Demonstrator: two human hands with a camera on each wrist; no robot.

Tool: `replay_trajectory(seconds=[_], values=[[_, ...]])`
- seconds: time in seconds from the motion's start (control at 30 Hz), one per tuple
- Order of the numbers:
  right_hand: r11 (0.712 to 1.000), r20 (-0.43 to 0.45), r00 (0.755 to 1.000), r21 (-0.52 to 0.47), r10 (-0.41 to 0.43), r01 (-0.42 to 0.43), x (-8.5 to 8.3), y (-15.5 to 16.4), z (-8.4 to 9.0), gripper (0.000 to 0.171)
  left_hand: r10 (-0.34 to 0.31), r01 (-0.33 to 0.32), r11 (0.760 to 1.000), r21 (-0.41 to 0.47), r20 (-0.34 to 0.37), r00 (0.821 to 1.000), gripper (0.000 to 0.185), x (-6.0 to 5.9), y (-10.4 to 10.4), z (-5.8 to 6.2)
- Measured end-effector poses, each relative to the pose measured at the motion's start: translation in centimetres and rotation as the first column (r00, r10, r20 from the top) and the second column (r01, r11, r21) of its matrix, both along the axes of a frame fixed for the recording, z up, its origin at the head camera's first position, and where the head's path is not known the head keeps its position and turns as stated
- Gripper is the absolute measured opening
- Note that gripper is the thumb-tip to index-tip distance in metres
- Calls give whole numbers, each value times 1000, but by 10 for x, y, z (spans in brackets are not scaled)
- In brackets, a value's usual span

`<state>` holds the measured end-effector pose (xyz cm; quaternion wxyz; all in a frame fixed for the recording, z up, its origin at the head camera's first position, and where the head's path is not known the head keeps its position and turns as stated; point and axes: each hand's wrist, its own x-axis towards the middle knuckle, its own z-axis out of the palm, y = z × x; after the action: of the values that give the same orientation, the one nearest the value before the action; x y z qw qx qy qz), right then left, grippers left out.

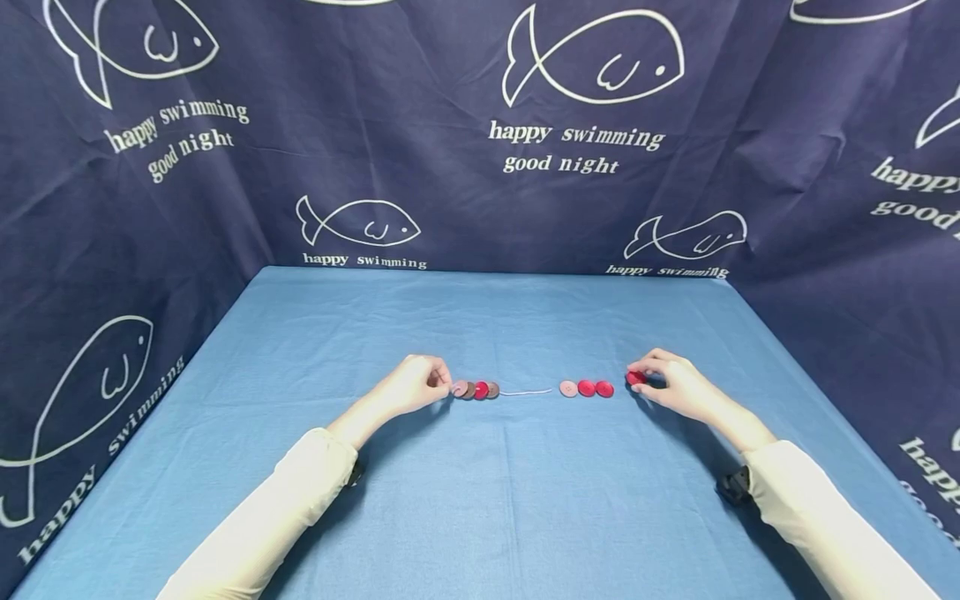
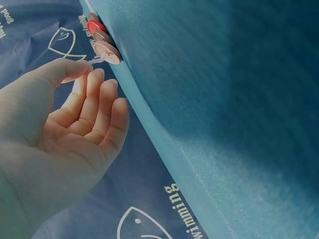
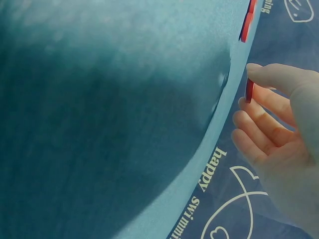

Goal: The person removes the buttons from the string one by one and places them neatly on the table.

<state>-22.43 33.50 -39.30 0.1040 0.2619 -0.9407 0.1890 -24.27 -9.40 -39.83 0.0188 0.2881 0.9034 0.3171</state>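
Observation:
My left hand (image 1: 414, 385) pinches the end of a pale lilac cord (image 1: 527, 392) between thumb and index finger. Right beside those fingertips, a pink button (image 2: 106, 53) has the cord coming through its holes. A brown button (image 1: 470, 390), a red button (image 1: 482, 390) and another brown button (image 1: 492, 390) overlap in a row after it, and the cord's free end runs out to the right. Over the table's right half, my right hand (image 1: 677, 388) holds a red button (image 3: 249, 90) by its edge between thumb and fingers.
A pink button (image 1: 568, 388) and two red buttons, one in the middle (image 1: 587, 388) and one at the right (image 1: 605, 389), lie in line between the cord's tip and my right hand. Blue cloth covers the table (image 1: 420, 500); a dark fish-print curtain (image 1: 450, 142) rises behind it.

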Motion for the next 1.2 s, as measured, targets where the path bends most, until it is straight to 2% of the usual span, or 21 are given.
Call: replay_trajectory(seconds=[0.37, 0.7, 0.93, 1.1, 1.2], values=[[999, 67, 998, 47, 18, -21, -4, -8, -6, 28, 16, -17, 1000, 11, 36, 999, 5, 4, -10, -9], [996, 83, 996, 75, 43, -49, -8, -16, -11, 29, 34, -35, 999, 26, 57, 998, 6, 7, -16, -8], [996, 107, 994, 76, 35, -43, -9, -17, -10, 32, 20, -20, 1000, 8, 32, 999, 7, -1, -18, -6], [998, 44, 998, 60, 35, -37, -4, -8, -8, 32, -33, 33, 999, -4, -11, 999, 6, -13, -11, 0], [998, 9, 999, 45, 53, -53, -6, -12, -11, 32, -38, 38, 999, -7, -12, 999, 7, -15, -15, -1]])
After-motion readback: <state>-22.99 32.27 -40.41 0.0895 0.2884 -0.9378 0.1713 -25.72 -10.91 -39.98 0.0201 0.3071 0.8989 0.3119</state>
